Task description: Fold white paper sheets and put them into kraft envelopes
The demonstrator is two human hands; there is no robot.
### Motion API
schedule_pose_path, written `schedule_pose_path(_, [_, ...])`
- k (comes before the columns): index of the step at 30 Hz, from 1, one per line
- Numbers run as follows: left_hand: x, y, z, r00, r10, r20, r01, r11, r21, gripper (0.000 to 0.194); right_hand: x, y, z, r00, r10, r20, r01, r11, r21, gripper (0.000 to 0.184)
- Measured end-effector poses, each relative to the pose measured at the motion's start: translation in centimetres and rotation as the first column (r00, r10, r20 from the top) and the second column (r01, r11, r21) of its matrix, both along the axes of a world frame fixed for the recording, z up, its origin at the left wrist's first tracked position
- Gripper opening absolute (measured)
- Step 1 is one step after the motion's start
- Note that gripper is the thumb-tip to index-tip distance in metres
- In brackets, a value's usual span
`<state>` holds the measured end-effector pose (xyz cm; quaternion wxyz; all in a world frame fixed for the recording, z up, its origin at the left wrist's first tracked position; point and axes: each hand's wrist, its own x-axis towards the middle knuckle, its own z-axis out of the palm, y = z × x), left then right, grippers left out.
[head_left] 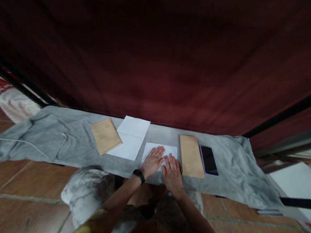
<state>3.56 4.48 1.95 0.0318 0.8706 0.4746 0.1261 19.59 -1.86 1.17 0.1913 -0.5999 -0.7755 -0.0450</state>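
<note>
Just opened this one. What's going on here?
A person has the left hand and right hand laid flat, fingers extended, on a white sheet on a grey cloth. To the left lie a larger creased sheet and a brown envelope touching its edge. To the right are a longer brown envelope and a phone. Neither hand is gripping anything.

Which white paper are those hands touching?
The smaller-looking white paper, under the left hand and right hand; the creased white sheet lies untouched, partly beneath a brown envelope.
</note>
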Motion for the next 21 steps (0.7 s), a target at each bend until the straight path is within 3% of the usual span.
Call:
schedule_pose_path(6, [0.4, 3.3, -0.4, 1.000, -0.003, -0.009, 0.004, 1.000, 0.019, 0.054, 0.0, 0.2, -0.7, 1.000, -0.015, 0.000, 0.015, 1.000, -0.018, 0.054])
schedule_pose_path(10, [0.4, 3.5, -0.3, 1.000, 0.000, -0.013, 0.001, 1.000, 0.030, 0.053, 0.0, 0.2, -0.9, 1.000, -0.015, 0.007, 0.015, 0.999, -0.038, 0.055])
schedule_pose_path(21, [-3.3, -5.2, 1.2, 0.984, -0.176, -0.037, 0.177, 0.984, 0.025, 0.051, 0.3, -0.1, -0.3, 1.000, 0.020, -0.011, -0.020, 1.000, -0.005, 0.052])
